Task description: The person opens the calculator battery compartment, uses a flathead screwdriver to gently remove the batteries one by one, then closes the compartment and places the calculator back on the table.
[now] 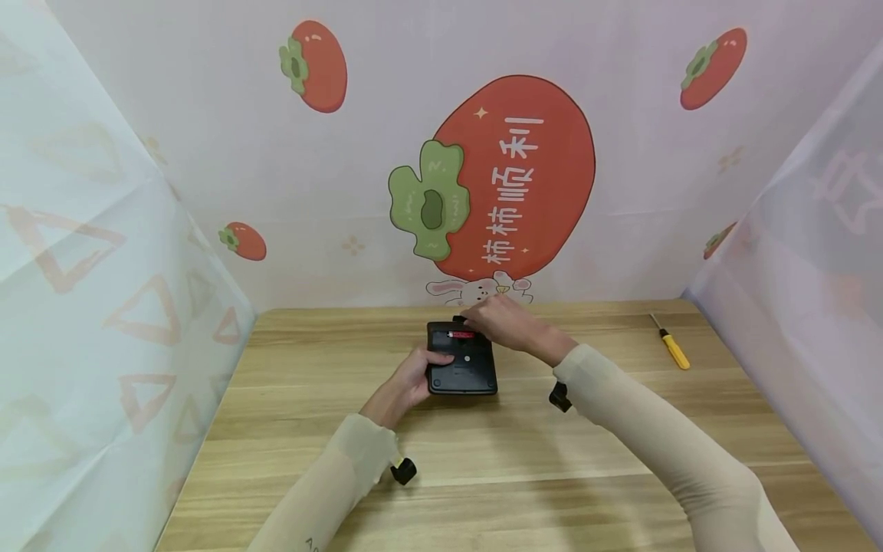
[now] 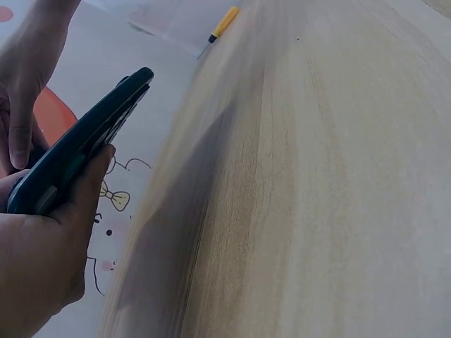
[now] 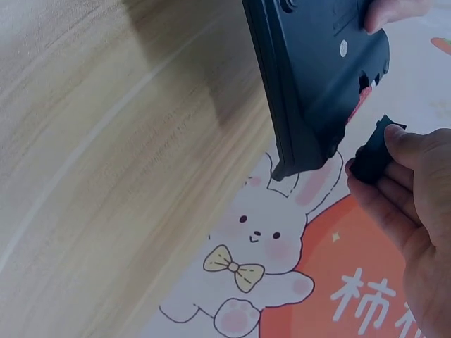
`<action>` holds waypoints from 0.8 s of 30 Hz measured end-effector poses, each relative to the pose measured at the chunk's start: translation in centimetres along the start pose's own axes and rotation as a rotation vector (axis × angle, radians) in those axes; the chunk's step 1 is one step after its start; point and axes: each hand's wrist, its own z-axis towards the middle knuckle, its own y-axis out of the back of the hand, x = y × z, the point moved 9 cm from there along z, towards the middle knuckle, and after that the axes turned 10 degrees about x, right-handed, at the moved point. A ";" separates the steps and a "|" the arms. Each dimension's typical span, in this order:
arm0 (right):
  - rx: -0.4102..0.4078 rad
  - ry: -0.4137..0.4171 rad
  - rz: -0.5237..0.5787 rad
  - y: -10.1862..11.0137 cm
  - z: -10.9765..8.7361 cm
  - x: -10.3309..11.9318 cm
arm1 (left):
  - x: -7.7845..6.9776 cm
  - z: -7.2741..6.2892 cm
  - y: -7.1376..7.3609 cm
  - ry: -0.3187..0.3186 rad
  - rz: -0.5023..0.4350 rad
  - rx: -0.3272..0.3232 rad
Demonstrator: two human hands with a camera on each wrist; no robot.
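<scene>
A black calculator is held up over the table, its back towards the head camera and a row of keys showing on its far side in the left wrist view. My left hand grips its left edge, thumb across the back. The battery slot near the top edge is uncovered, with a red battery inside. Between thumb and fingers, my right hand pinches a small black battery cover, apart from the calculator and close beside the slot.
On the wooden table, a screwdriver with a yellow handle lies towards the back right. A printed backdrop with persimmons rises behind the table, and pale sheets hang at both sides. Small black cameras are worn at both wrists.
</scene>
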 end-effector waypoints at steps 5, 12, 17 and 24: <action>-0.006 -0.009 0.008 0.3 -0.3 -0.4 | 0.0 -0.1 0.2 -0.007 0.001 -0.011; -0.020 -0.032 0.011 0.5 -1.0 -1.1 | -0.2 -0.5 0.1 -0.014 -0.017 -0.013; -0.019 -0.053 0.020 0.4 -1.5 -2.0 | -0.3 -0.7 0.3 -0.022 -0.026 -0.030; -0.067 -0.055 -0.003 0.8 -2.5 -3.3 | -0.4 -0.7 0.4 -0.023 -0.028 -0.034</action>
